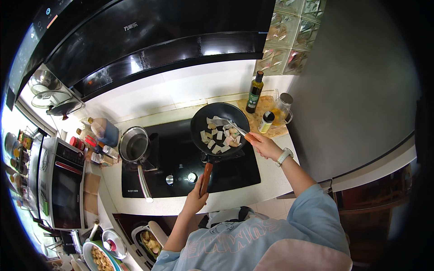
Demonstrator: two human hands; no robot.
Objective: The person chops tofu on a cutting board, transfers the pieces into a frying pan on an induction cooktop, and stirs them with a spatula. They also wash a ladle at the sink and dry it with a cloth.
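A black wok (200, 135) rests over the right burner of the black glass gas hob (162, 135). My left hand (195, 198) is closed around its wooden handle (206, 178). Pale, flat pieces of food (219, 135) lie spread over the wok's bottom and right side. My right hand (266, 145) grips the wooden handle of a metal spatula (239, 128), whose blade is down among the pieces at the back of the wok. Over the left burner stands a steel saucepan (134, 144), its long handle pointing towards the front edge.
Right of the wok stand a dark oil bottle (254, 95), a small bottle (266, 122) and a glass oil jug (281, 110), beside a grey refrigerator (352, 88). Seasoning containers (105, 130) and a microwave (67, 186) are at the left. A black range hood (162, 34) overhangs the hob.
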